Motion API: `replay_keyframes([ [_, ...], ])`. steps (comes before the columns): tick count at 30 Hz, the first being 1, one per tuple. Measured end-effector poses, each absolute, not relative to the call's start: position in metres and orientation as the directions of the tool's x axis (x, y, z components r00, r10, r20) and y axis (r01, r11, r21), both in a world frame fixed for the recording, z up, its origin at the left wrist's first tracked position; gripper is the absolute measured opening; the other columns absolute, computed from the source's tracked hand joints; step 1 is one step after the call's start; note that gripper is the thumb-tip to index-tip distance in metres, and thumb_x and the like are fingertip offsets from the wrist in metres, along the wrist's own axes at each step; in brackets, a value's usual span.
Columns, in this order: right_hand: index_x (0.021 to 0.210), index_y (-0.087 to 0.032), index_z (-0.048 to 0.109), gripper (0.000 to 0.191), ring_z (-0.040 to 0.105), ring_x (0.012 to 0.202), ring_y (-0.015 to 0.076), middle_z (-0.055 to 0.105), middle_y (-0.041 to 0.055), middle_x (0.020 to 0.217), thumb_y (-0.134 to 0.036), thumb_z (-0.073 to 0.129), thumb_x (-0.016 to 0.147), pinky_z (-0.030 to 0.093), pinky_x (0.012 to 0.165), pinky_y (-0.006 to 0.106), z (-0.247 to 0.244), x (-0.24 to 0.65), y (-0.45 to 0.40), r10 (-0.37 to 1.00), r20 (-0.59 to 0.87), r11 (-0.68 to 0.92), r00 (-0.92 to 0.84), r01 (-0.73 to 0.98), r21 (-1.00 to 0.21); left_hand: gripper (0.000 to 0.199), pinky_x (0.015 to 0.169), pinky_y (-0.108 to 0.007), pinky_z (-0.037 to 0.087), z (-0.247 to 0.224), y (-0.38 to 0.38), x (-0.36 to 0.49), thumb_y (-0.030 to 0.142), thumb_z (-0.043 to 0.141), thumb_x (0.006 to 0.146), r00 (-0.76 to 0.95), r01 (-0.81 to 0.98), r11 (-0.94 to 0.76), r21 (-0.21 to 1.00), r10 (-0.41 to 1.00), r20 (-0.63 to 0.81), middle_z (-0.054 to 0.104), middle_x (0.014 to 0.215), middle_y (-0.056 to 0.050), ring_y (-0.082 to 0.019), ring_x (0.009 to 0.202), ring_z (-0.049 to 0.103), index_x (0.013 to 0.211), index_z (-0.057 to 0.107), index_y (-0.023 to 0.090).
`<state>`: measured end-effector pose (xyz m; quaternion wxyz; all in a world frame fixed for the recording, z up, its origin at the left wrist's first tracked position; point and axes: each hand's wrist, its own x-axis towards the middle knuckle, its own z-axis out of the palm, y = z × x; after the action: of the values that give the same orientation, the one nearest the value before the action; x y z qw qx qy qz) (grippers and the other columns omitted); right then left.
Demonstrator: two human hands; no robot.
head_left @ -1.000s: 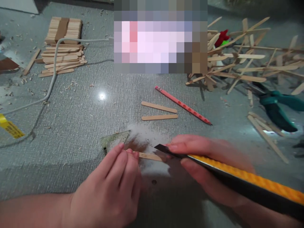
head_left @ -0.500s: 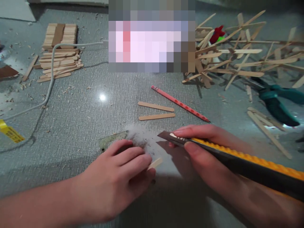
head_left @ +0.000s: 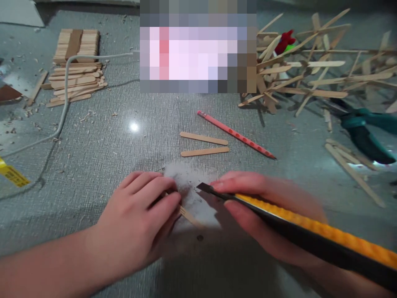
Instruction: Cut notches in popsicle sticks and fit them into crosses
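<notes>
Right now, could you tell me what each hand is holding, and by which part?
The right hand grips the utility knife near its blade end. The left hand pins a wooden stick by one end.

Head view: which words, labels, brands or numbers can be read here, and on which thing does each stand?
None can be read.
Yellow paper strip at the left edge: dark print, too small to read.
Red pencil with darker dots: no lettering visible.
Yellow-and-black utility knife in the right hand: blurred, no brand legible.
Pixelated block at the top: unreadable.
</notes>
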<state>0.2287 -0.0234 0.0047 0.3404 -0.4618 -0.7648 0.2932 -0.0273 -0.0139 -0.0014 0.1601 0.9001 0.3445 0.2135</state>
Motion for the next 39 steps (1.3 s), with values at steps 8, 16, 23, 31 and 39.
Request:
replay_keyframes([
  [8, 0.106, -0.025, 0.066, 0.030, 0.080, 0.075, 0.0134, 0.083, 0.0021, 0.090, -0.003, 0.060, 0.086, 0.063, 0.072, 0.020, -0.002, 0.218, -0.021, 0.791, 0.300, 0.510, -0.534, 0.302, -0.806, 0.020, 0.076, -0.033, 0.054, -0.003, -0.010, -0.028, 0.006, 0.061, 0.094, 0.636, 0.519, -0.647, 0.558, 0.729, 0.253, 0.074, 0.098, -0.003, -0.017, 0.085, 0.063, 0.098, 0.076, 0.018],
  [16, 0.103, -0.024, 0.068, 0.028, 0.080, 0.079, 0.0128, 0.083, 0.0029, 0.091, -0.003, 0.062, 0.086, 0.063, 0.071, 0.019, -0.004, 0.218, -0.021, 0.789, 0.287, 0.500, -0.544, 0.294, -0.815, 0.027, 0.072, -0.032, 0.055, -0.002, -0.010, -0.024, 0.008, 0.056, 0.096, 0.589, 0.519, -0.605, 0.604, 0.765, 0.260, 0.072, 0.090, -0.003, -0.017, 0.081, 0.063, 0.082, 0.077, 0.019],
  [23, 0.109, -0.027, 0.066, 0.033, 0.081, 0.084, 0.0126, 0.084, 0.0005, 0.096, -0.002, 0.063, 0.088, 0.064, 0.081, 0.019, -0.003, 0.219, -0.021, 0.767, 0.246, 0.502, -0.592, 0.317, -0.804, 0.027, 0.072, -0.033, 0.056, -0.002, -0.009, -0.025, 0.007, 0.057, 0.096, 0.610, 0.498, -0.605, 0.621, 0.754, 0.245, 0.072, 0.089, -0.004, -0.018, 0.082, 0.063, 0.082, 0.078, 0.017],
  [31, 0.112, -0.028, 0.065, 0.033, 0.080, 0.085, 0.0108, 0.083, -0.0007, 0.100, -0.003, 0.061, 0.091, 0.062, 0.081, 0.017, -0.006, 0.219, -0.025, 0.781, 0.259, 0.504, -0.568, 0.330, -0.798, 0.024, 0.075, -0.034, 0.054, -0.006, -0.008, -0.027, 0.007, 0.060, 0.093, 0.621, 0.493, -0.574, 0.653, 0.759, 0.198, 0.072, 0.090, -0.004, -0.019, 0.085, 0.062, 0.079, 0.075, 0.019],
  [39, 0.110, -0.029, 0.065, 0.030, 0.072, 0.071, 0.0106, 0.080, -0.0046, 0.093, -0.005, 0.060, 0.092, 0.059, 0.068, 0.022, -0.003, 0.218, -0.031, 0.784, 0.199, 0.488, -0.588, 0.387, -0.782, 0.024, 0.078, -0.033, 0.052, -0.002, -0.008, -0.027, 0.006, 0.059, 0.093, 0.629, 0.504, -0.555, 0.662, 0.761, 0.160, 0.072, 0.094, -0.003, -0.018, 0.086, 0.061, 0.081, 0.075, 0.018],
])
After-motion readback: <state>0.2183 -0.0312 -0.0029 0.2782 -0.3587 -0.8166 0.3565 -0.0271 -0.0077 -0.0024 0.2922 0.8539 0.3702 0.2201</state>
